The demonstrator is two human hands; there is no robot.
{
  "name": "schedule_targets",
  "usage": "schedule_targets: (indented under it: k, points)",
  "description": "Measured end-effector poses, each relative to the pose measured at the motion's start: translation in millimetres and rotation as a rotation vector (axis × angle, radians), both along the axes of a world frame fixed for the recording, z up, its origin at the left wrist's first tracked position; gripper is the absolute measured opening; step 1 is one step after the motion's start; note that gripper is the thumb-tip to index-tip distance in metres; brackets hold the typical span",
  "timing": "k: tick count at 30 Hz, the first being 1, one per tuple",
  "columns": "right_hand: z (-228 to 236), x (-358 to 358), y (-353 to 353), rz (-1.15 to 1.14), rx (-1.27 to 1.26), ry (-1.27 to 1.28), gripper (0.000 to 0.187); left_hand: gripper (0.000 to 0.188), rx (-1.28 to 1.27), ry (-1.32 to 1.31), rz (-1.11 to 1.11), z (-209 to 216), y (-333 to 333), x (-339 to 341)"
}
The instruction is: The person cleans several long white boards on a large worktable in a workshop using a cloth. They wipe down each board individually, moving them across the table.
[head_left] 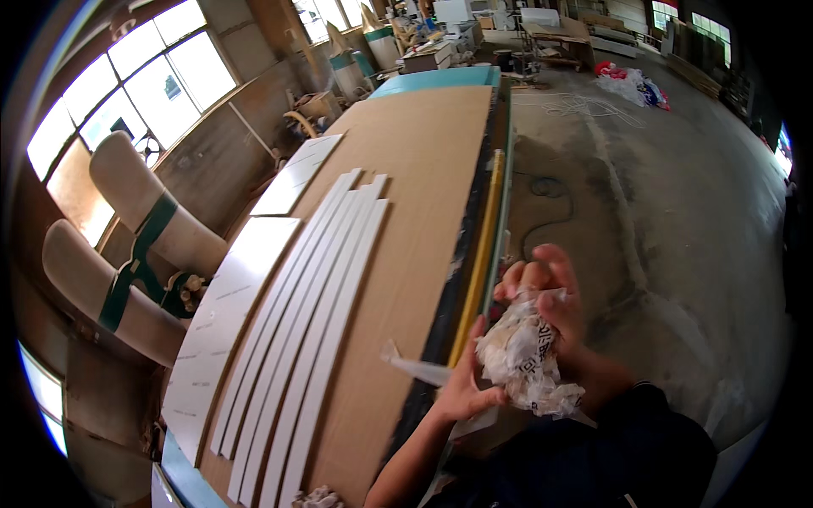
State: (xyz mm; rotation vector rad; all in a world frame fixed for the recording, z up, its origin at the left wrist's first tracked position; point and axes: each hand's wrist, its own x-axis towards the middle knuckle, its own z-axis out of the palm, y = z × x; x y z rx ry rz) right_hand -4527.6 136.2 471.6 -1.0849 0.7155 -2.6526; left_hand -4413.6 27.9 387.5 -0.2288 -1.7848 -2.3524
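Observation:
A crumpled wad of clear printed plastic film [518, 351], whitish with black lettering, is held between my two hands in front of my body, beside the table's right edge. My left hand [468, 379] grips it from the left side, thumb along its lower edge. Over its top and far side curls my right hand [550, 292], fingers bent and pressing on the film. A loose translucent strip [417, 367] sticks out to the left of my left hand, over the table's edge; where it joins is hidden.
Several long white strips [318, 339] lie lengthwise on the brown board-topped table [423, 220], beside white panels [229, 322]. A yellow bar [480, 262] runs along the table's right edge. Dust-collector bags [127, 288] stand left. A dark cable [550, 190] lies on the concrete floor.

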Motion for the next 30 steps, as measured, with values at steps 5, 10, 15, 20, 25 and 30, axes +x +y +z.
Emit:
schedule_targets:
  k: [5, 10, 15, 20, 25, 30]
  points:
    - [-25, -140, 123, -0.937, 0.148, 0.337, 0.042, 0.101, 0.124, -0.217, -0.406, -22, 112, -138]
    - [-88, -234, 221, -1.298, 0.566, 0.726, 0.026, 0.073, 0.766, -0.389, -0.524, -37, 193, -260]
    - [-135, -288, 262, -0.888, 0.966, 0.45, 0.031, 0.055, 0.583, -0.481, 0.012, -27, 192, -418]
    - [-170, -402, 301, -0.389, 0.698, -0.463, 0.037, 0.044, 0.578, -0.418, -0.065, -68, 200, -573]
    - [-177, -578, 308, -0.595, 0.534, -0.865, 0.061, 0.026, 0.766, -0.308, -0.296, -49, 252, -710]
    - [-209, -666, 343, -0.224, 0.401, -0.584, 0.07, 0.027, 0.732, -0.169, -0.663, 1, 327, -839]
